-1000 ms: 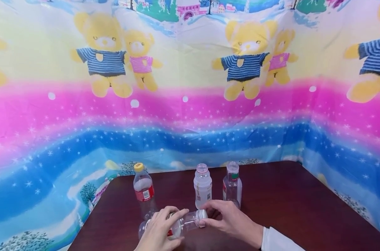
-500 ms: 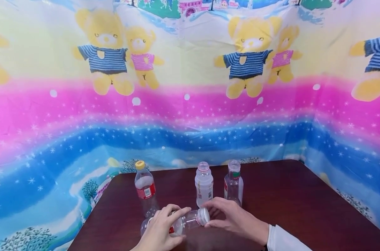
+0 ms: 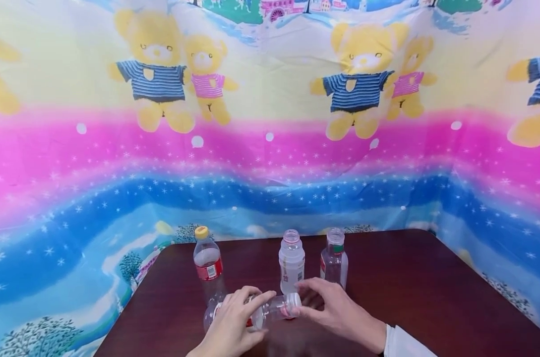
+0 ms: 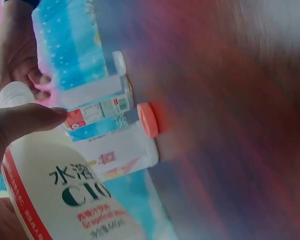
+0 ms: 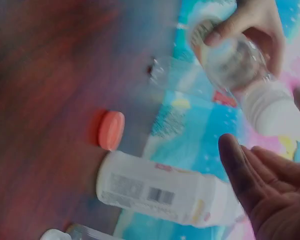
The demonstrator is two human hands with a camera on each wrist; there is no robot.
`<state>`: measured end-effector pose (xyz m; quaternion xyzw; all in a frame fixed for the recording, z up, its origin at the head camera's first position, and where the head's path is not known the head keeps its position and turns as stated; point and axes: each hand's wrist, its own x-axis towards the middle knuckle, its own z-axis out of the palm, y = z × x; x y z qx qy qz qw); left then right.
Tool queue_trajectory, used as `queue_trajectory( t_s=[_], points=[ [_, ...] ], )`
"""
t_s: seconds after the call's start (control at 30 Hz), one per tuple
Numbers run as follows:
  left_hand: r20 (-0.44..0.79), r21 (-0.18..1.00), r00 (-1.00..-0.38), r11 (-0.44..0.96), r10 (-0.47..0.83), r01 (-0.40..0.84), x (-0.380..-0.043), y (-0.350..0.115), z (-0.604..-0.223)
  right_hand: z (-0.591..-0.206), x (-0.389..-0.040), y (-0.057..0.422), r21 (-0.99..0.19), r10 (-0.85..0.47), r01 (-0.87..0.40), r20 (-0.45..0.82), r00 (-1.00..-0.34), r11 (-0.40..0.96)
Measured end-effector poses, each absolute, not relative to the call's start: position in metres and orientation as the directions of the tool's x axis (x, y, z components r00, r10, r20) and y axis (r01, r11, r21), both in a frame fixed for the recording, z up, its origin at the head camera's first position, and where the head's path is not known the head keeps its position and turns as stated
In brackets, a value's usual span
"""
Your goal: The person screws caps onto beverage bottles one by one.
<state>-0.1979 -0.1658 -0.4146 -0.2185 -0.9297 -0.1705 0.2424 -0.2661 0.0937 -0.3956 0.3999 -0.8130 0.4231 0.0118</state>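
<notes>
My left hand [image 3: 234,317] grips a clear plastic drink bottle [image 3: 271,310] around its labelled body. The bottle lies nearly sideways above the table, its neck toward the right. A white screw cap [image 5: 277,117] sits on its mouth. Grapefruit wording marks the bottle's white label [image 4: 85,195] in the left wrist view. My right hand [image 3: 336,310] is beside the cap with fingers spread; the right wrist view shows a gap between its fingertips [image 5: 231,145] and the cap. Below the bottle, an orange cap [image 5: 111,130] lies on the table.
Behind the hands stand a yellow-capped bottle [image 3: 209,263] at left, a whitish uncapped bottle [image 3: 292,265], and a clear uncapped bottle [image 3: 335,260] at right. Another white cap [image 4: 120,63] lies near the clear bottle. A bear-print curtain [image 3: 270,163] surrounds the dark table [image 3: 408,277].
My right fingers were at the white cap a second ago and now stand apart from it. The left hand keeps its grip on the bottle. The head view has shifted slightly.
</notes>
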Motion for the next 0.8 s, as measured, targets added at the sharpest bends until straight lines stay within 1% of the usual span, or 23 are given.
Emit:
queue_trajectory(
  t_s=[0.13, 0.23, 0.33, 0.47, 0.57, 0.67, 0.7, 0.73, 0.8],
  points=[
    [0.541, 0.243, -0.782, 0.832, 0.31, 0.499, -0.196, -0.166, -0.417, -0.393, -0.267, 0.098, -0.697, -0.699, -0.689, 0.391, -0.599, 0.201],
    [0.546, 0.249, -0.779, 0.829, 0.308, 0.501, -0.196, -0.166, -0.417, -0.391, -0.267, 0.1, -0.691, -0.727, -0.701, 0.387, -0.567, 0.178],
    [0.517, 0.278, -0.795, 0.817, 0.317, 0.506, -0.196, -0.166, -0.416, -0.391, -0.267, 0.1, -0.686, -0.737, -0.706, 0.383, -0.557, 0.176],
    [0.426, 0.354, -0.843, 0.797, 0.329, 0.49, -0.195, -0.168, -0.414, -0.396, -0.267, 0.1, -0.676, -0.739, -0.718, 0.397, -0.544, 0.165],
    [0.399, 0.366, -0.854, 0.796, 0.334, 0.483, -0.195, -0.168, -0.414, -0.402, -0.266, 0.1, -0.677, -0.729, -0.721, 0.416, -0.543, 0.151],
    [0.45, 0.288, -0.82, 0.812, 0.353, 0.508, -0.194, -0.167, -0.414, -0.404, -0.265, 0.1, -0.685, -0.717, -0.715, 0.429, -0.55, 0.138],
    [0.475, 0.256, -0.802, 0.816, 0.361, 0.518, -0.194, -0.167, -0.414, -0.405, -0.265, 0.1, -0.671, -0.717, -0.729, 0.444, -0.537, 0.13],
    [0.498, 0.233, -0.787, 0.818, 0.365, 0.526, -0.194, -0.166, -0.413, -0.404, -0.265, 0.1, -0.645, -0.72, -0.754, 0.465, -0.515, 0.123],
    [0.532, 0.21, -0.759, 0.81, 0.375, 0.547, -0.194, -0.166, -0.41, -0.403, -0.266, 0.101, -0.557, -0.724, -0.824, 0.524, -0.448, 0.107]
  ],
)
